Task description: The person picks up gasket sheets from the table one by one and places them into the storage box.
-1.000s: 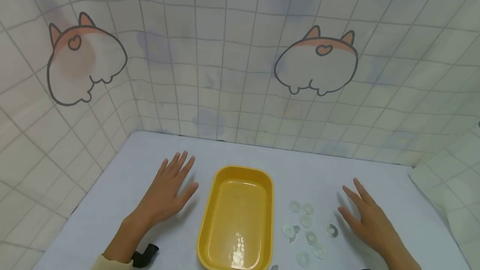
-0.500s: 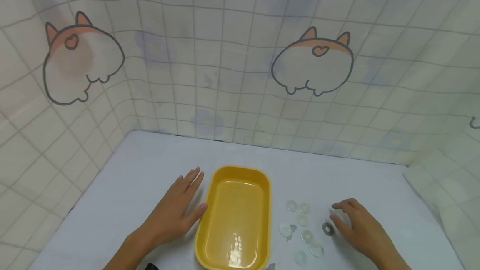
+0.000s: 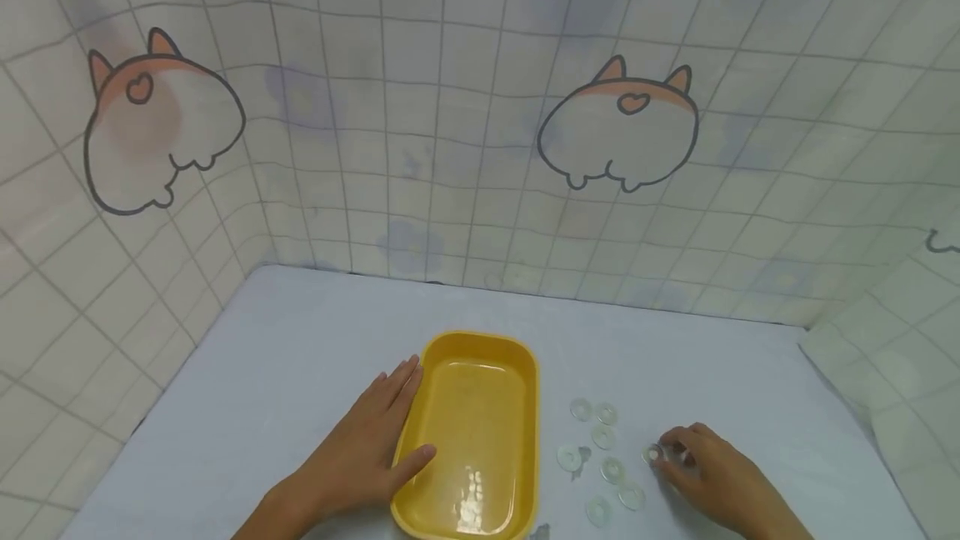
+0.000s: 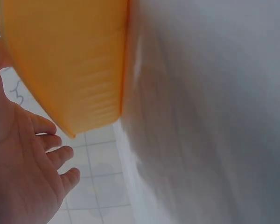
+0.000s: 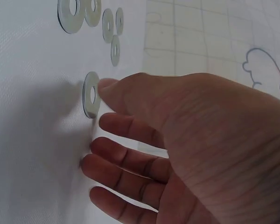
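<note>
A yellow rectangular tray [image 3: 472, 432] sits on the white table. My left hand [image 3: 371, 440] lies along its left side, fingers fairly straight by the outer wall and the thumb reaching over the rim. The left wrist view shows that palm and its slightly spread fingers beside the tray's wall [image 4: 70, 70]. To the right, my right hand [image 3: 708, 473] is at a flat metal washer [image 3: 651, 454]. In the right wrist view the thumb tip meets the edge of this washer [image 5: 89, 100], and the index fingertip is just below it, apart from the thumb. The washer lies flat on the table.
Several more flat washers [image 3: 612, 470] lie loosely grouped between the tray and my right hand. Small grey patches [image 3: 581, 458] show on the table [image 3: 337, 307] near them. A white gridded curtain [image 3: 480, 107] with cartoon animals hangs behind and at both sides.
My left hand has moved right to the tray's side, its thumb now over the rim. My right hand has come left and toward me, its fingers drawing in to the nearest washer.
</note>
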Available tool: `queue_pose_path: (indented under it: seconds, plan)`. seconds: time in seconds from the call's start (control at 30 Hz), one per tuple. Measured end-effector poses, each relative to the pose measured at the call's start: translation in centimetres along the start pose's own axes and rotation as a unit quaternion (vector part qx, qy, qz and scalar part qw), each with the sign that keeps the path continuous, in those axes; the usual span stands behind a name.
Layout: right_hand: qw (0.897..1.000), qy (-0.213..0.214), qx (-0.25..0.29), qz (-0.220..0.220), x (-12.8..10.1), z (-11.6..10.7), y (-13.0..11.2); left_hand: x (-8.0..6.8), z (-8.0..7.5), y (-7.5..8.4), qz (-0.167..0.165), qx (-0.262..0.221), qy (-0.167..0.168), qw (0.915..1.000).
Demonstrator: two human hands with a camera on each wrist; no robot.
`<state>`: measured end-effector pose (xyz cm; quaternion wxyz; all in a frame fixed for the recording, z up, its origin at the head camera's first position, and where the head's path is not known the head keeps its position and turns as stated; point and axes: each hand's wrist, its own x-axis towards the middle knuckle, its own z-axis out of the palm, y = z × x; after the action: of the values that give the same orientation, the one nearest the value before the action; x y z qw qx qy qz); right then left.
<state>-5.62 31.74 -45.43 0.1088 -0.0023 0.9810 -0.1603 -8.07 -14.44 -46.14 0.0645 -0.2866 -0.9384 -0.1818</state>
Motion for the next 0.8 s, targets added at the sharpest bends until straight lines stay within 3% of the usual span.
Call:
queue_pose_path:
  seconds: [0.17, 0.33, 0.8]
  plan:
    - [1.000, -0.014, 0.001, 0.004, -0.08, 0.13, -0.19, -0.17, 0.40, -0.37, 0.016, 0.037, 0.016, 0.9991]
    - [0.999, -0.038, 0.016, 0.026, 0.21, 0.22, -0.22, -0.09, 0.48, -0.22, 0.022, 0.020, 0.017, 0.9994]
    - [1.000, -0.005, 0.001, 0.011, 0.80, 0.98, -0.64, -0.19, 1.07, 0.09, 0.034, 0.035, 0.028, 0.9984]
